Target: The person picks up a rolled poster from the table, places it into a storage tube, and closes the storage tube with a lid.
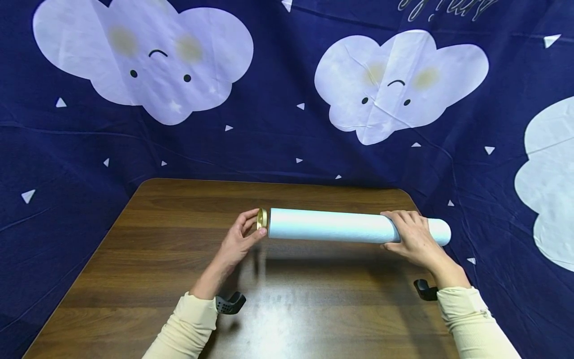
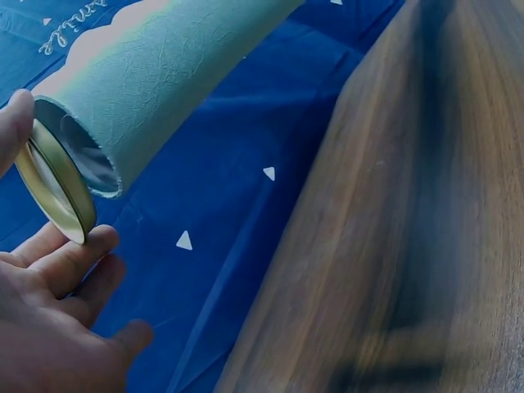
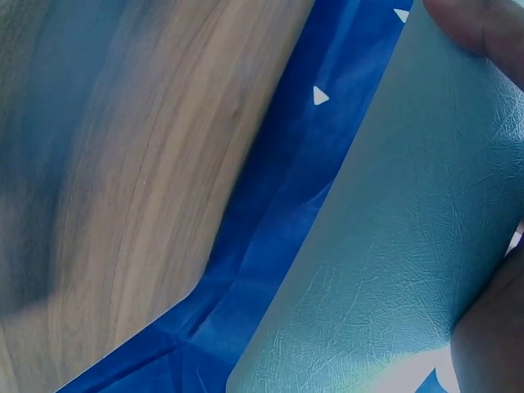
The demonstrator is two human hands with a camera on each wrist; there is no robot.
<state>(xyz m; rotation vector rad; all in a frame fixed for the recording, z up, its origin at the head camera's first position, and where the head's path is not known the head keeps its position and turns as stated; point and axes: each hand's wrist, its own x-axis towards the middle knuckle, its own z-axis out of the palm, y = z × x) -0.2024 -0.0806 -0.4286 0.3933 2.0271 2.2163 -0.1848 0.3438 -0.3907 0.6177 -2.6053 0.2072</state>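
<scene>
A long pale-blue tube (image 1: 329, 225) is held level above the table. Near its right end my right hand (image 1: 414, 237) grips it from above; the right wrist view shows the textured tube (image 3: 385, 221) close up between thumb and fingers. My left hand (image 1: 239, 239) pinches a gold-coloured round lid (image 1: 262, 218) by its rim at the tube's left end. In the left wrist view the lid (image 2: 61, 184) is tilted just off the tube's open mouth (image 2: 86, 151), with a narrow gap. Something pale and see-through shows inside the mouth, too unclear to name.
A brown wooden table (image 1: 157, 269) lies below the hands, its far corners rounded. Behind it hangs a dark blue cloth (image 1: 278, 139) printed with clouds and white triangles. Black straps or mounts (image 1: 230, 303) sit at both wrists.
</scene>
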